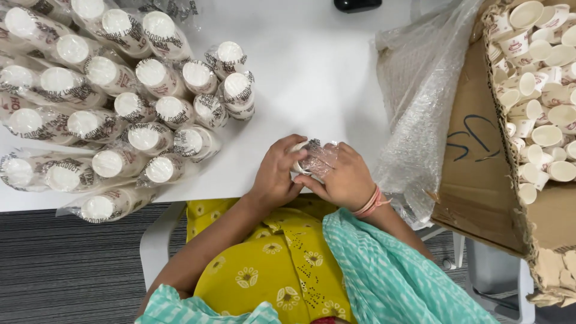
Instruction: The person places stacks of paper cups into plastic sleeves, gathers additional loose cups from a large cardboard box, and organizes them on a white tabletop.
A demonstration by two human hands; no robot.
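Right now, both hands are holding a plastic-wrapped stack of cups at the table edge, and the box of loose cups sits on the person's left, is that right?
Not quite: the box of loose cups is on the person's right, as the head view shows. Both the left hand and right hand do hold the wrapped stack at the table edge.

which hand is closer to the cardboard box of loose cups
Right. The right hand lies on the box's side of the wrapped cup stack that both hands hold; the left hand is farther from the cardboard box.
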